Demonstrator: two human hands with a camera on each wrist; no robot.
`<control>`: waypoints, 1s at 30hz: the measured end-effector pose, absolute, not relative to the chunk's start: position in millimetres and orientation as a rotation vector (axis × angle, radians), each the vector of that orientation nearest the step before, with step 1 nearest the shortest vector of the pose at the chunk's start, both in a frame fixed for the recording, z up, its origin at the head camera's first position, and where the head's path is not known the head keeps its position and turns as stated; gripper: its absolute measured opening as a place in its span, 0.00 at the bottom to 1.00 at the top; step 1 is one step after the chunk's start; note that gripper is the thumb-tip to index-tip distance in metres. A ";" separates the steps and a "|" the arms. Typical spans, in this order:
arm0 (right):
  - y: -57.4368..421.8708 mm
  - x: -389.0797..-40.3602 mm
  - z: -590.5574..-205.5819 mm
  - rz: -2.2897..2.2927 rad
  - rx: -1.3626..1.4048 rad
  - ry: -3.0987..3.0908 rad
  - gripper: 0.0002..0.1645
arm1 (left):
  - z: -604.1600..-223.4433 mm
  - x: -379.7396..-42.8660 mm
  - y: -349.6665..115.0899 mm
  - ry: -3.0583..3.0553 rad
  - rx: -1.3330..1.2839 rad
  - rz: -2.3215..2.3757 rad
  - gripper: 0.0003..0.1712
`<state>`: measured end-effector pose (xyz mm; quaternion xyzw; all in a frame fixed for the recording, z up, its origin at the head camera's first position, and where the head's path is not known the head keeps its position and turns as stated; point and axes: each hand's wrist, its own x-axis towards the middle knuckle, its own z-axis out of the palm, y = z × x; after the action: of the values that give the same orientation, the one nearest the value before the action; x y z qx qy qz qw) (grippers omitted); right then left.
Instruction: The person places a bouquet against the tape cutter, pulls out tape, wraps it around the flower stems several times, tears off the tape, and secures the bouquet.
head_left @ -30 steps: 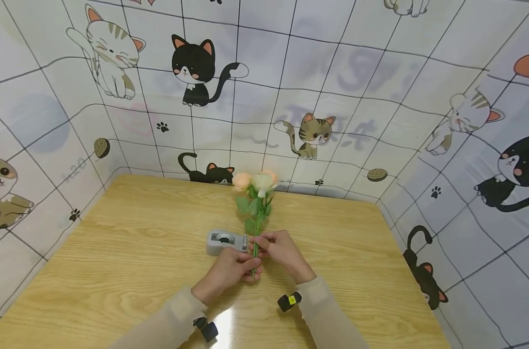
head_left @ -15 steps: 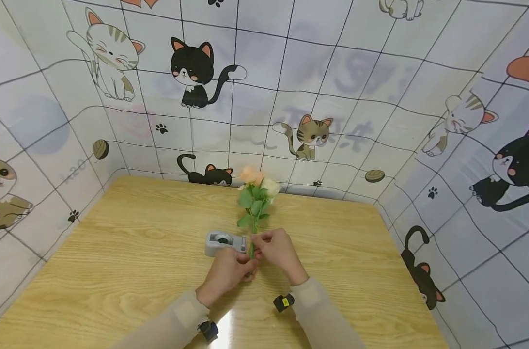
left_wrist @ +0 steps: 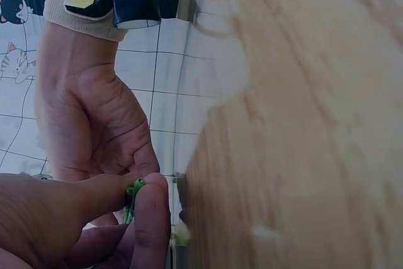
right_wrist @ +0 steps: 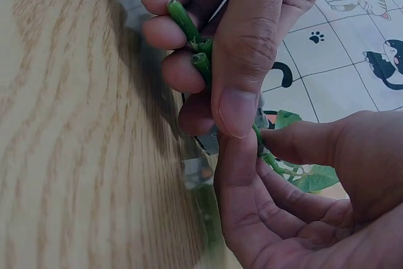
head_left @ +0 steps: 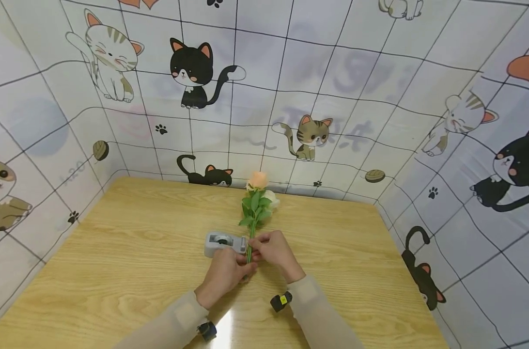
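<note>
A small bunch of roses (head_left: 253, 213) with peach and white blooms and green leaves slants away from me over the table. My left hand (head_left: 223, 272) grips the lower stems between thumb and fingers. Just above it, my right hand (head_left: 276, 252) pinches the stems with thumb and fingertips. The right wrist view shows several cut green stem ends (right_wrist: 182, 20) poking out past the fingers of the left hand (right_wrist: 249, 42). Immediately left of the stems lies a grey tape dispenser (head_left: 212, 246) with a roll in it, partly covered by my left hand.
The wooden table (head_left: 151, 223) runs back to a wall covering (head_left: 256, 97) printed with cats and grid lines, which also encloses both sides. Dark devices are strapped at both cuffs, such as the right wrist camera (head_left: 280, 301).
The bunch has turned in my hands: the peach bloom now faces forward and the white one sits to its right. Both hands have shifted slightly left, still holding the stems.
</note>
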<state>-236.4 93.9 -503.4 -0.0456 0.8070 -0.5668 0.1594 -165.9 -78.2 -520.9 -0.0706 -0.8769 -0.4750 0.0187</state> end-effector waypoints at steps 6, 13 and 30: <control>91.9 -237.8 -505.8 -1.597 -0.126 2.315 0.14 | -522.6 -166.6 -78.6 -2.731 -0.214 -1.489 0.17; 89.9 -240.4 -508.7 -1.534 -0.154 2.393 0.14 | -523.7 -167.2 -79.5 -2.734 -0.206 -1.551 0.17; 89.3 -242.5 -514.4 -1.469 -0.201 2.523 0.11 | -522.5 -167.5 -77.1 -2.749 -0.188 -1.536 0.17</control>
<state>-242.5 89.3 -514.4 -0.0684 0.8572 -0.4989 0.1073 -167.5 -77.1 -522.5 -0.0595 -0.8715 -0.4868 -0.0066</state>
